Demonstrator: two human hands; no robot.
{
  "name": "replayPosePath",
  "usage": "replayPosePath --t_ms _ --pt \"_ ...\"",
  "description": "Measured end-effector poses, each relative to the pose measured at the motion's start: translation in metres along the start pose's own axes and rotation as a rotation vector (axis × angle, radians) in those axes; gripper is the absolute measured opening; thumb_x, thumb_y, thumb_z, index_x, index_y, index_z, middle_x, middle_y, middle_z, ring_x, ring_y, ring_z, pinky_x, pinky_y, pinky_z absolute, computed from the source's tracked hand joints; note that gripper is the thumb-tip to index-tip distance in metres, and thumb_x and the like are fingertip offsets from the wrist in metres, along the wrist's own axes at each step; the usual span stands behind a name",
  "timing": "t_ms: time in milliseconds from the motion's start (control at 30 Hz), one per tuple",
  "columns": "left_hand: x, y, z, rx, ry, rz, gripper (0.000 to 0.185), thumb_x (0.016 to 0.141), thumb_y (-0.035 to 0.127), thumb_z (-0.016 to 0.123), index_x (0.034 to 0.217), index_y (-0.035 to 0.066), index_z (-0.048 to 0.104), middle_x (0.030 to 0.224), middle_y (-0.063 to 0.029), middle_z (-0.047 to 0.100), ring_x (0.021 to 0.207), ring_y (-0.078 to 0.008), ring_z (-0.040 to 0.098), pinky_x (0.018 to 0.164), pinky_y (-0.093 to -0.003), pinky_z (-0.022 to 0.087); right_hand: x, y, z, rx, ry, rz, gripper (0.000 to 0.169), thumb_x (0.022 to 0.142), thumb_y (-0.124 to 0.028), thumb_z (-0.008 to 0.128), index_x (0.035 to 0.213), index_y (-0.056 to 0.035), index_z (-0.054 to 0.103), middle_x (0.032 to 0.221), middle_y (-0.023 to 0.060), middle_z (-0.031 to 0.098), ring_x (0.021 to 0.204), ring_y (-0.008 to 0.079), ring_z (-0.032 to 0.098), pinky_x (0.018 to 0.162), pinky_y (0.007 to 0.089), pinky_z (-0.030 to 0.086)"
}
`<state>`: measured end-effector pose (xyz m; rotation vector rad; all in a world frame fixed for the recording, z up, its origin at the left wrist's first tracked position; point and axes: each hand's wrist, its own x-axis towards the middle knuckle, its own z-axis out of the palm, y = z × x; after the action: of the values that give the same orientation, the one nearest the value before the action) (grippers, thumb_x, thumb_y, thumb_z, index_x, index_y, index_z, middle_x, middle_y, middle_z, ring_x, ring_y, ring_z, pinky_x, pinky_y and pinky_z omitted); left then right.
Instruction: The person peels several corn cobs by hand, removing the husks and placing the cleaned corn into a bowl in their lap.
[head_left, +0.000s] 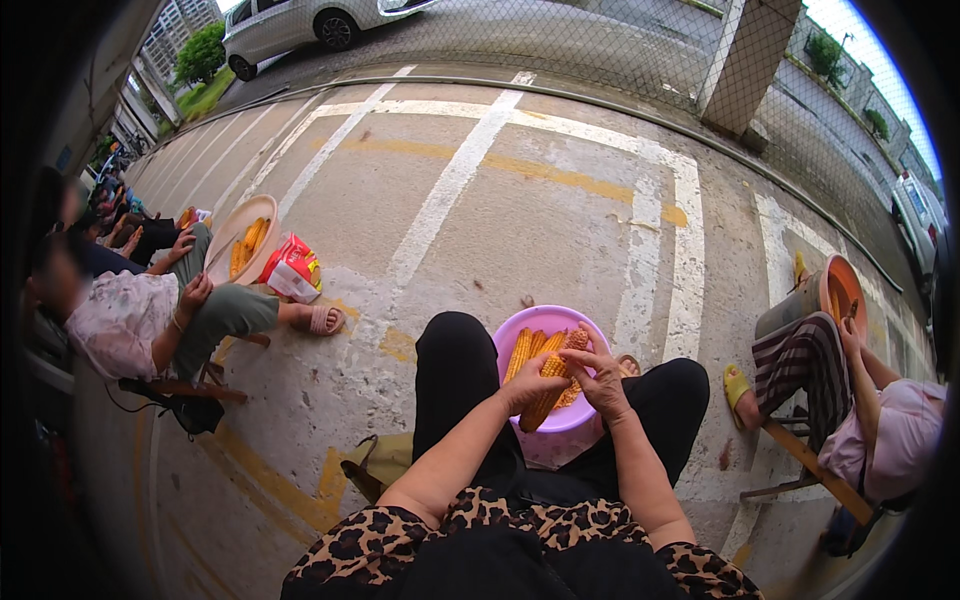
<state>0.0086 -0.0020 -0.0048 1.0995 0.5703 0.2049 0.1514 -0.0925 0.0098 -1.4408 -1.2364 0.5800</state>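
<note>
A pink plastic basin rests between my knees, with several dried yellow corn cobs and loose kernels in it. Over the basin, my left hand grips a partly shelled corn cob, which slants from lower left to upper right. My right hand is bent around the upper part of the same cob, its thumb and fingers close to the kernels. The cob's upper end looks bare and reddish. My fingers partly hide the cob and the basin's contents.
At left a seated person has a pale basin of corn and a red bag. At right another seated person works over a bucket. A green bag lies by my left leg. A wire fence stands ahead.
</note>
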Motion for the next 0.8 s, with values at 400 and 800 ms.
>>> replayPosePath --t_ms 400,800 --pt "-0.001 0.001 -0.001 -0.001 -0.034 -0.052 0.051 0.075 0.011 0.066 0.122 0.005 0.048 0.093 -0.0066 0.059 0.078 -0.0139 0.060 0.067 -0.0272 0.050 -0.001 -0.005 -0.008 0.001 -0.101 0.068 0.023 0.079 0.000 0.063 0.101 -0.0037 0.067 0.135 0.0168 0.041 0.120 0.0271 0.047 0.097 0.0322 0.040" --pt "-0.001 -0.005 -0.001 0.089 -0.085 -0.026 0.049 0.077 0.014 0.068 0.120 0.004 0.047 0.094 -0.0073 0.058 0.079 -0.0140 0.059 0.067 -0.0275 0.050 -0.004 0.009 -0.007 -0.111 -0.052 0.061 0.016 0.077 -0.005 0.069 0.093 -0.0061 0.070 0.123 0.0148 0.049 0.104 0.0219 0.056 0.082 0.0279 0.048"
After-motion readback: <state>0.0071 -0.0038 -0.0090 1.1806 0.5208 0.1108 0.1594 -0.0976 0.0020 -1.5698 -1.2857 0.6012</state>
